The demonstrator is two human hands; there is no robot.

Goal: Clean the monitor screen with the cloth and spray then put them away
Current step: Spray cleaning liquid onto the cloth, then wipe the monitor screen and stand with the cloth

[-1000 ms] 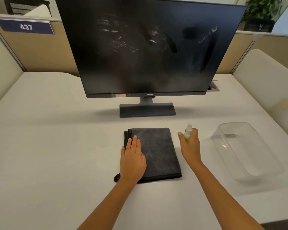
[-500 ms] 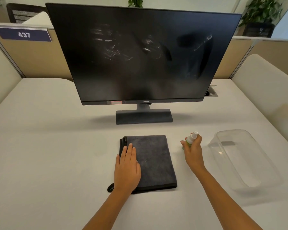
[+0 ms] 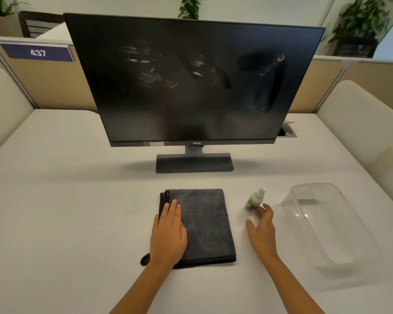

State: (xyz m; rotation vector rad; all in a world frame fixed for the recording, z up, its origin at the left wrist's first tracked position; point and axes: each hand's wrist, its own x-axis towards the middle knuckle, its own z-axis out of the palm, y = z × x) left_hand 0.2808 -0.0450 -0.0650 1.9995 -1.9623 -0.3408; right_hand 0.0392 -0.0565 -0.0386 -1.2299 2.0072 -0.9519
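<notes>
Left hand [image 3: 168,234] lies flat, fingers straight and together, palm down on the left half of the folded dark grey microfibre cloth [image 3: 202,225]. It holds nothing, only rests on it. Right hand [image 3: 262,232] is spread loosely just in front of the small clear spray bottle with green label and white nozzle [image 3: 254,201]; fingertips sit at the bottle's base, can't tell whether they touch it. No grip on it. Bottle stands slightly tilted on the white tabletop [image 3: 77,211], between the cloth and the clear rectangular plastic tub [image 3: 322,223].

The cloth lies flat in front of the monitor base; a small dark loop pokes out at its near left corner, partly covered by the left wrist. The tub sits to the right of the bottle, apart from it; something flat and grey shows at its bottom, can't make out what.

Large black flat monitor on a grey stand [image 3: 194,80] stands at centre, screen off, with pale smears and streaks across the upper middle and right. A red sticker on the lower bezel is unreadable. A cable cutout in the tabletop is half hidden behind the monitor's right edge. Blue plate reading 437 [image 3: 38,52] is on the partition at back left. Both forearms are cut off at the bottom edge.
</notes>
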